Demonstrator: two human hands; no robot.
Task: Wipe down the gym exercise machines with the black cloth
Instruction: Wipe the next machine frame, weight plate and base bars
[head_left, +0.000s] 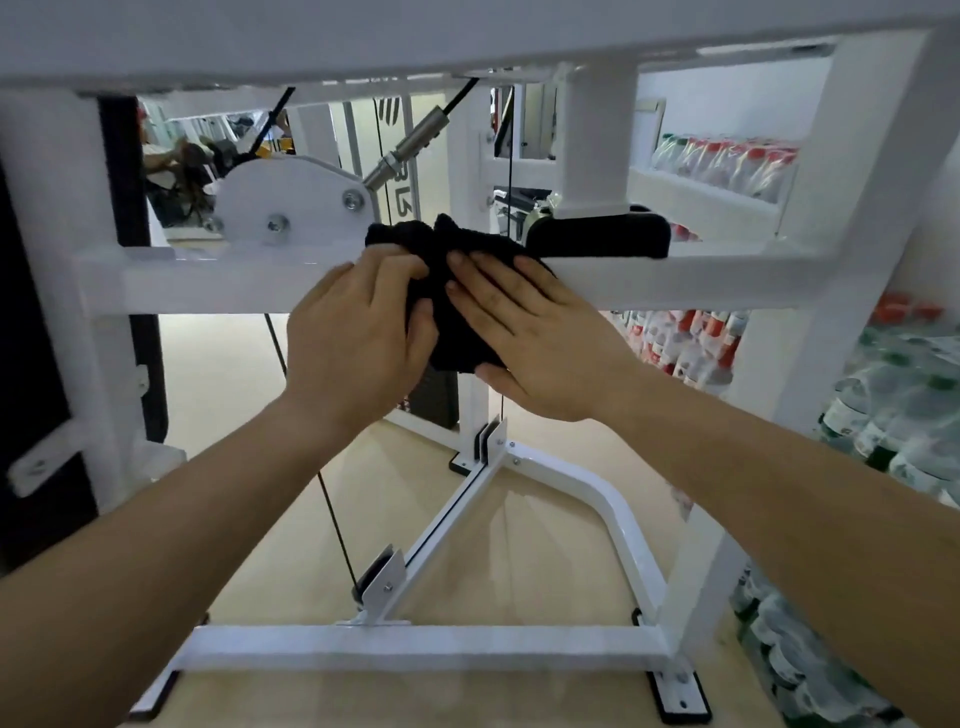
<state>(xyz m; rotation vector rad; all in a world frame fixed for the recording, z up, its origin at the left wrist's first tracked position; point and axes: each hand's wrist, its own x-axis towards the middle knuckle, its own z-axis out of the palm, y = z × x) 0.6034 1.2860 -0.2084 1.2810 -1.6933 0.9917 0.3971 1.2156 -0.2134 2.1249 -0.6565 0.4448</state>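
The black cloth is bunched over the white horizontal crossbar of the gym machine, draped across the bar's top and front face, just left of a black pad that sits on the same bar. The cloth is gripped by the left hand, whose fingers are curled over its left edge with the thumb tucked against the fabric. It is pressed flat by the right hand, whose fingers are laid straight across the cloth while the thumb is set under its lower edge. A white pulley plate is mounted behind the bar to the left, and a black cable is run down to the base frame on the pale floor. Bottled water is stacked on shelves at the right.
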